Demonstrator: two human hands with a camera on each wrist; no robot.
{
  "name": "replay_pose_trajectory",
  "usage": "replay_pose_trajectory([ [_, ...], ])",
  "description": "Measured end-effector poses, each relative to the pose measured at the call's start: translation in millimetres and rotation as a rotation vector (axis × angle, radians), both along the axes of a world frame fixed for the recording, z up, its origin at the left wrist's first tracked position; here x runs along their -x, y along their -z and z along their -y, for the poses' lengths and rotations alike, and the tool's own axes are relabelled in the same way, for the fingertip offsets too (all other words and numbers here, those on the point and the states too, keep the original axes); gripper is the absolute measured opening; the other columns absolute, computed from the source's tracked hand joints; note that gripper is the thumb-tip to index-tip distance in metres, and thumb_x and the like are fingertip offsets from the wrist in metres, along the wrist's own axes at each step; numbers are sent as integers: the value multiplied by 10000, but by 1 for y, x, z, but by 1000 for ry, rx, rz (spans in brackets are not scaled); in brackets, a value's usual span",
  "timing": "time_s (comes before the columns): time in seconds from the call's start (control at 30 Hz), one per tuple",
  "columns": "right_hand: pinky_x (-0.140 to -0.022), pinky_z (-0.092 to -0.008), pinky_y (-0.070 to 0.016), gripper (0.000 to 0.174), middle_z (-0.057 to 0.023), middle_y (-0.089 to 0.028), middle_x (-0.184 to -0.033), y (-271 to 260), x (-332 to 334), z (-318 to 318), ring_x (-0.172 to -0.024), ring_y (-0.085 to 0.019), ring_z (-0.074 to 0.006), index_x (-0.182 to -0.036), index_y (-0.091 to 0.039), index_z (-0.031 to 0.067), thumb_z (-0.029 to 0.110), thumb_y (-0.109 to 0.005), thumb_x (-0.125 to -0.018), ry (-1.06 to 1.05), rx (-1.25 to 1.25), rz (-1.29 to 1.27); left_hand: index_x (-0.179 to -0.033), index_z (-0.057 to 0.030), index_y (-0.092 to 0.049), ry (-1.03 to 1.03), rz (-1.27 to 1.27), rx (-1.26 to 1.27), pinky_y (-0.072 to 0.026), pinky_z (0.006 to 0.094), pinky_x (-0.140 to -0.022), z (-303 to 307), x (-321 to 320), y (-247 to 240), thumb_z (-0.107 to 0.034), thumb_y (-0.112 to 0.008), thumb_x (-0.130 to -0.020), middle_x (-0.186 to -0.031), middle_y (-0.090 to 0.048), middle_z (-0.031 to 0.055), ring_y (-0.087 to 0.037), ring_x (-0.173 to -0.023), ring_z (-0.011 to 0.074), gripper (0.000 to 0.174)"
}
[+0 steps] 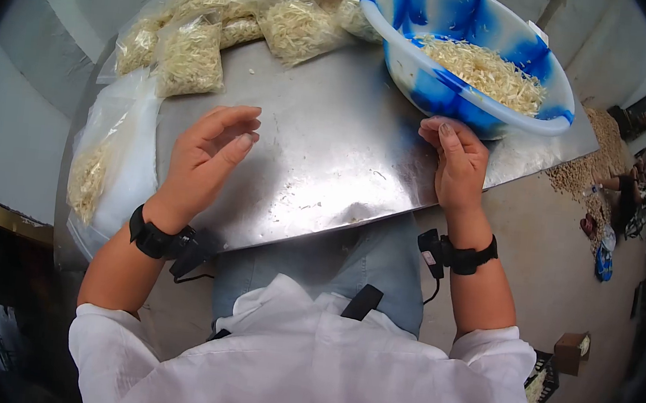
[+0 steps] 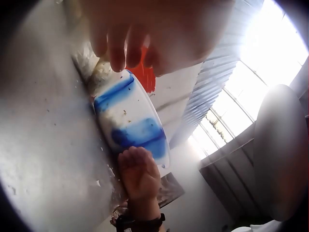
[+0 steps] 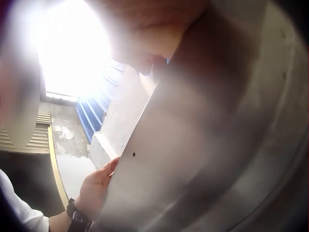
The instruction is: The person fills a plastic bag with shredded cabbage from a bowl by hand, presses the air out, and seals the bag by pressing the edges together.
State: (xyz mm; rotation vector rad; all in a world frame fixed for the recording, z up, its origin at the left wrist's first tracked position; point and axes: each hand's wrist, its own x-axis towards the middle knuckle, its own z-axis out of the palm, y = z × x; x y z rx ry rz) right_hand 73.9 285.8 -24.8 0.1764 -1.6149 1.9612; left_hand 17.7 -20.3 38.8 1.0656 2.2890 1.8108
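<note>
My left hand (image 1: 206,150) is held over the metal table (image 1: 303,168), its fingers loosely bent and nothing in them. On the right, my right hand (image 1: 459,165) has its fingertips right at the lower side of a blue and white plastic basin (image 1: 429,91). A heap of pale, dry shreds (image 1: 486,73) lies inside the basin. In the left wrist view the basin (image 2: 140,130) stands beyond the blurred left hand (image 2: 149,34), with the right hand (image 2: 140,176) close to its near side. Neither hand grips anything.
Filled clear bags of shreds (image 1: 298,26) are piled along the table's far left side. Nearer the left edge lie white plastic bags (image 1: 137,135) and a bag with some shreds (image 1: 89,177). Brown pieces (image 1: 597,144) are heaped on the floor at right, with a cardboard box (image 1: 571,353) nearer.
</note>
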Motion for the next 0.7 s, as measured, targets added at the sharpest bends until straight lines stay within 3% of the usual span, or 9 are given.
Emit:
replay_pose_trajectory([
  [0.2, -821, -289, -461, 199, -97, -629, -905, -21, -13, 3, -856, -584, -162, -940, -614, -34, 139, -540, -877, 5, -62, -23, -1143, 5, -525, -133, 65, 0, -429, 286, -853, 43, -42, 21, -90, -537, -861, -1006, -530, 69, -535, -914, 147, 297],
  [0.5, -833, -296, -451, 171, -92, -622, -919, -13, -11, 8, -878, -576, -160, -937, -609, -30, 107, -532, -869, 8, -58, -3, -1146, 1, -519, -249, 60, -79, -428, 250, -808, 50, -59, 44, -38, -538, -845, -1011, -517, 73, -531, -882, 135, 304],
  [0.57, -832, -285, -442, 166, -87, -620, -917, -12, -8, 11, -867, -572, -153, -929, -611, -29, 105, -535, -866, 11, -101, -25, -1154, 0, -514, -234, 63, -86, -426, 248, -805, 51, -57, 42, -37, -541, -844, -1012, -516, 73, -529, -881, 132, 314],
  [0.63, -824, -276, -438, 163, -84, -619, -915, -6, -4, 13, -862, -568, -148, -927, -612, -29, 102, -538, -865, 9, -102, -14, -1141, 0, -532, -166, 245, -69, -424, 231, -783, 50, -51, 33, -61, -567, -835, -1011, -535, 65, -529, -873, 116, 314],
  [0.7, -817, -267, -434, 160, -82, -617, -913, -4, -1, 15, -858, -563, -142, -925, -612, -29, 99, -540, -864, 15, -102, -7, -1122, 2, -546, -154, 275, 36, -426, 244, -807, 49, -36, 3, -72, -584, -827, -1013, -553, 66, -535, -890, 121, 306],
])
